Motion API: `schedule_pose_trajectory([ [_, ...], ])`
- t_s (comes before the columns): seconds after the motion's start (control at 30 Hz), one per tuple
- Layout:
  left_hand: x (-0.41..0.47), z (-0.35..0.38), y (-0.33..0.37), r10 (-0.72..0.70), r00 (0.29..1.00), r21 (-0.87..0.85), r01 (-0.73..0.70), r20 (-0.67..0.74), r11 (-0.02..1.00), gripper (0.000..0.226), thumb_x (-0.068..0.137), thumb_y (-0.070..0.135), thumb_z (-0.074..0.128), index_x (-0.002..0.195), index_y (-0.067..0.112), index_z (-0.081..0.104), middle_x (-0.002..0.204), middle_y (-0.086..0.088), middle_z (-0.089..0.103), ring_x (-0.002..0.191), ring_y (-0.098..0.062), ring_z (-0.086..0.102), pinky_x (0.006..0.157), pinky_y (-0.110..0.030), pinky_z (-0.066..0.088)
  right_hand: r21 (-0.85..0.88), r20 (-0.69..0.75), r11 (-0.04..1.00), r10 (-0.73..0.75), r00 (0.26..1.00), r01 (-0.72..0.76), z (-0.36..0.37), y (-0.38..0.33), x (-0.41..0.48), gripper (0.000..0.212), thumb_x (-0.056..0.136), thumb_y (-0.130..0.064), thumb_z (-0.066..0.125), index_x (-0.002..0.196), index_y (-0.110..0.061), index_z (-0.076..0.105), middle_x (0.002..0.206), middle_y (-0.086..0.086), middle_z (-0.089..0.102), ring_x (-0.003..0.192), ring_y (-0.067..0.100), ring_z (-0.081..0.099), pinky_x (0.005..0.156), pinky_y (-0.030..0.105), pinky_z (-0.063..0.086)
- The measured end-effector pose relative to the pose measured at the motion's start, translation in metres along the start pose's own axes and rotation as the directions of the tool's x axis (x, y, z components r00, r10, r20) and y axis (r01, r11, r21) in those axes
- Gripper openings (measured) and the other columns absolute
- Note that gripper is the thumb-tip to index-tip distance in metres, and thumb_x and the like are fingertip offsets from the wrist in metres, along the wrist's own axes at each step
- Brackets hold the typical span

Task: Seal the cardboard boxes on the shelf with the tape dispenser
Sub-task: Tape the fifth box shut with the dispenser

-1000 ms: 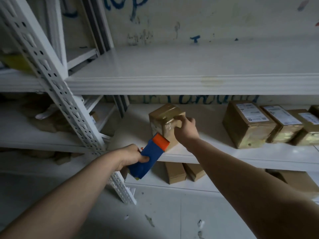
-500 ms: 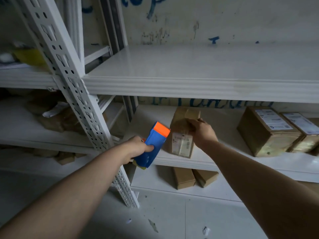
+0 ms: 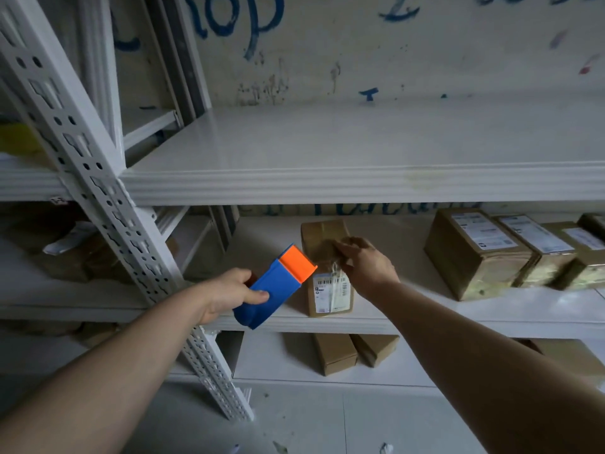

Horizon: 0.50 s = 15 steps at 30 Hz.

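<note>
While the left hand [image 3: 229, 293] grips the tape dispenser [image 3: 278, 283], the right hand [image 3: 366, 267] just beside it rests stretched fingers on the cardboard box [image 3: 330, 299] below it, on the shelf [image 3: 491, 314].

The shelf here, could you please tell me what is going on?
A person holds the tape dispenser in the left hand, just left of a box on the middle shelf. The right hand is on the box's top; its grip is blurred. More boxes stand further right.
</note>
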<state>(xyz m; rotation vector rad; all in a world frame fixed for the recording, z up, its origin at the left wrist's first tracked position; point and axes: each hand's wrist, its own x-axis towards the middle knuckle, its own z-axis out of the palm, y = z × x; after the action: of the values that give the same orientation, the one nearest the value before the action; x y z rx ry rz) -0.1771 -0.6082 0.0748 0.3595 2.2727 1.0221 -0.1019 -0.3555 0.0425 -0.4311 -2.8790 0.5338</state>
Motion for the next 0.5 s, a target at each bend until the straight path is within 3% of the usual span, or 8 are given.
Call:
schedule_pose_trajectory([
  [0.1, -0.010, -0.004, 0.003, 0.015, 0.999, 0.004, -0.015, 0.051, 1.000, 0.020, 0.087, 0.011, 0.067, 0.102, 0.003, 0.058, 0.109, -0.016, 0.066, 0.102, -0.025, 0.061, 0.087, -0.035, 0.045, 0.067, -0.026, 0.996, 0.062, 0.998, -0.060, -0.005, -0.004, -0.006, 0.073, 0.087, -0.014, 0.058, 0.145, -0.046, 0.027, 0.153, -0.004, 0.030, 0.117, 0.027, 0.056, 0.085, 0.039, 0.055],
  [0.2, -0.018, -0.004, 0.002, 0.062, 0.989, -0.027, -0.059, 0.133, 0.998, 0.037, 0.079, 0.010, 0.073, 0.109, -0.003, 0.056, 0.112, -0.019, 0.064, 0.099, -0.022, 0.060, 0.088, -0.035, 0.044, 0.227, -0.297, 0.971, 0.149, 0.943, -0.082, -0.014, -0.004, -0.025, 0.047, 0.082, -0.016, 0.058, 0.125, -0.035, 0.054, 0.125, -0.004, 0.051, 0.101, 0.019, 0.060, 0.075, 0.037, 0.056],
  [0.23, -0.021, -0.003, 0.003, 0.079, 0.983, -0.036, -0.074, 0.165, 0.997, 0.045, 0.073, 0.014, 0.074, 0.110, -0.003, 0.056, 0.111, -0.018, 0.064, 0.099, -0.021, 0.060, 0.090, -0.037, 0.044, 0.291, -0.329, 0.953, 0.179, 0.927, -0.081, -0.015, -0.004, -0.031, 0.037, 0.083, -0.016, 0.058, 0.116, -0.031, 0.060, 0.116, -0.005, 0.055, 0.096, 0.016, 0.060, 0.073, 0.035, 0.056],
  [0.27, -0.024, -0.002, 0.003, 0.092, 0.976, -0.041, -0.085, 0.196, 0.996, 0.049, 0.069, 0.017, 0.072, 0.111, -0.002, 0.057, 0.111, -0.016, 0.065, 0.100, -0.020, 0.060, 0.093, -0.038, 0.045, 0.404, -0.281, 0.911, 0.206, 0.937, -0.079, -0.018, -0.004, -0.036, 0.027, 0.085, -0.015, 0.058, 0.108, -0.028, 0.063, 0.107, -0.005, 0.059, 0.091, 0.014, 0.060, 0.071, 0.033, 0.055],
  [0.33, -0.025, 0.003, 0.004, 0.112, 0.960, -0.050, -0.103, 0.255, 0.993, 0.052, 0.067, 0.020, 0.071, 0.113, 0.001, 0.058, 0.115, -0.016, 0.065, 0.104, -0.021, 0.060, 0.099, -0.041, 0.044, 0.726, 0.107, 0.655, 0.194, 0.975, -0.210, -0.024, -0.006, -0.045, 0.015, 0.094, -0.017, 0.053, 0.098, -0.022, 0.066, 0.098, -0.001, 0.066, 0.085, 0.015, 0.062, 0.068, 0.026, 0.052],
  [0.4, -0.026, 0.008, 0.007, 0.129, 0.948, -0.051, -0.119, 0.292, 0.992, 0.057, 0.064, 0.024, 0.076, 0.114, 0.002, 0.058, 0.118, -0.019, 0.064, 0.107, -0.025, 0.060, 0.101, -0.044, 0.043, 0.804, 0.493, 0.369, 0.026, 0.869, -0.467, -0.030, -0.008, -0.056, 0.031, 0.101, -0.032, 0.041, 0.102, -0.014, 0.066, 0.100, 0.007, 0.068, 0.088, 0.018, 0.064, 0.074, 0.030, 0.051],
  [0.43, -0.026, 0.011, 0.009, 0.131, 0.941, -0.045, -0.123, 0.311, 0.991, 0.061, 0.062, 0.027, 0.077, 0.114, 0.002, 0.058, 0.118, -0.019, 0.064, 0.108, -0.026, 0.060, 0.101, -0.044, 0.043, 0.783, 0.578, 0.308, -0.039, 0.815, -0.540, -0.031, -0.006, -0.060, 0.041, 0.102, -0.039, 0.036, 0.105, -0.011, 0.066, 0.101, 0.009, 0.069, 0.092, 0.020, 0.065, 0.080, 0.033, 0.050],
  [0.5, -0.026, 0.018, 0.014, 0.124, 0.932, -0.025, -0.123, 0.340, 0.992, 0.061, 0.062, 0.027, 0.077, 0.114, 0.001, 0.058, 0.115, -0.018, 0.065, 0.106, -0.025, 0.061, 0.098, -0.041, 0.045, 0.779, 0.612, 0.241, -0.089, 0.786, -0.579, -0.030, 0.000, -0.065, 0.050, 0.100, -0.048, 0.033, 0.103, -0.009, 0.065, 0.100, 0.010, 0.069, 0.096, 0.023, 0.065, 0.088, 0.037, 0.049],
])
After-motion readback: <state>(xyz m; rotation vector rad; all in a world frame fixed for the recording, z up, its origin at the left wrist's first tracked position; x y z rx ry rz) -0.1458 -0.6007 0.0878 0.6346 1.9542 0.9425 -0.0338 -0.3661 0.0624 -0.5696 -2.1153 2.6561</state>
